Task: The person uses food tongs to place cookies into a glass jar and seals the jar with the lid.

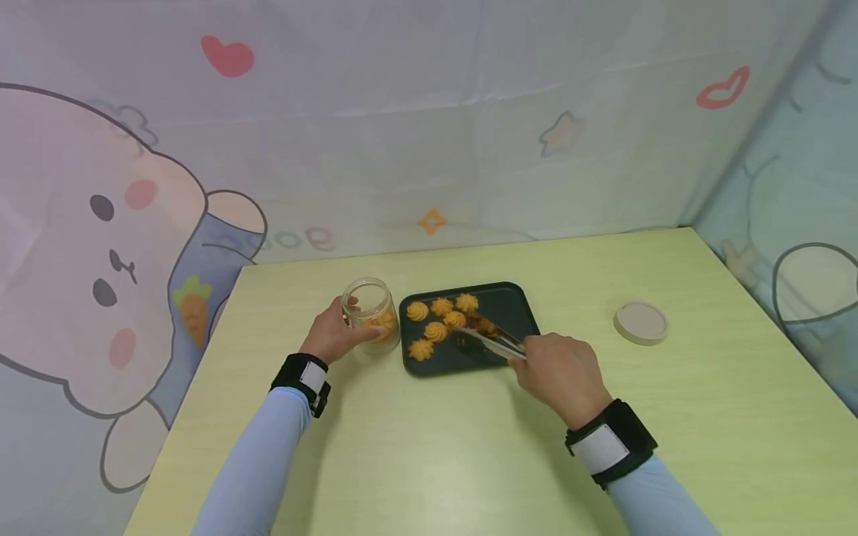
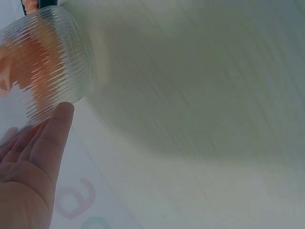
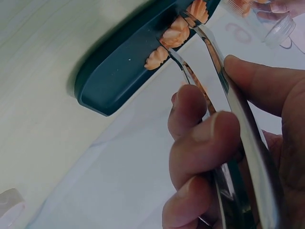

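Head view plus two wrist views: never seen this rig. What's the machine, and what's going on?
No machine: these are a person's bare hands, with cameras worn on the head and both wrists. The head picture looks forward and down; each wrist picture looks at that hand's work. The left hand holds an open glass jar containing swirled cookies. The right hand grips metal tongs, their tips among more cookies on a dark tray; whether one is pinched isn't clear. A pale round lid lies on the table, right of the tray.

Possibly a makeshift studio, cartoon-printed cloth backdrop (image 1: 375, 156), plain pale table (image 1: 402, 454)
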Demonstrator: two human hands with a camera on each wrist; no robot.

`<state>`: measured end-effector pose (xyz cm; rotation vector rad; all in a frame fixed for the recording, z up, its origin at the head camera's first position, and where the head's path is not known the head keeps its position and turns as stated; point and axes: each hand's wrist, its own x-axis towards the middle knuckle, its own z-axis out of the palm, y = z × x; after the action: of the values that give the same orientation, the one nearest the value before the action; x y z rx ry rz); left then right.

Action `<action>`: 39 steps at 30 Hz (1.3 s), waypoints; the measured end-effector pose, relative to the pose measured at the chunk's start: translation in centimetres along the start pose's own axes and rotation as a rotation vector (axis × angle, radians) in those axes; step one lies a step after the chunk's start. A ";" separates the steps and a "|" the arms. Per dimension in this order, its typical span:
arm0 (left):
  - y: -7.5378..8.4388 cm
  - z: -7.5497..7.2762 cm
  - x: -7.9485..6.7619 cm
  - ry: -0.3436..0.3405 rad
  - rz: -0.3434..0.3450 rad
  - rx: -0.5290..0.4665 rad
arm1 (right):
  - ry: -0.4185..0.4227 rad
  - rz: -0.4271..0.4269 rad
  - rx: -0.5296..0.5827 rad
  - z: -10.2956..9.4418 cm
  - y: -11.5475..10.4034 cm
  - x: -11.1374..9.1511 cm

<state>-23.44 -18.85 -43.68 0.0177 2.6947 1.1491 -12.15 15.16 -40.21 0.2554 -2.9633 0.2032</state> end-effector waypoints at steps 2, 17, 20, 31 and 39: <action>0.0 0.0 0.0 0.000 -0.010 -0.003 | 0.022 -0.007 -0.002 0.0 0.1 0.0; -0.2 0.1 0.0 0.000 -0.015 -0.009 | 0.008 -0.018 0.012 -0.1 0.3 0.1; -0.1 0.1 0.1 -0.003 -0.009 -0.007 | -0.008 -0.015 0.014 -0.1 0.3 0.1; -0.1 -0.1 0.2 -0.007 -0.003 -0.015 | -0.081 -0.015 0.008 -0.6 0.2 0.5; 0.2 -0.1 -0.3 -0.006 -0.007 -0.004 | -0.067 -0.017 0.011 -0.9 0.2 0.6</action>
<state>-23.16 -18.82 -43.37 0.0114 2.6850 1.1511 -12.65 15.38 -39.25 0.2947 -3.0259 0.2129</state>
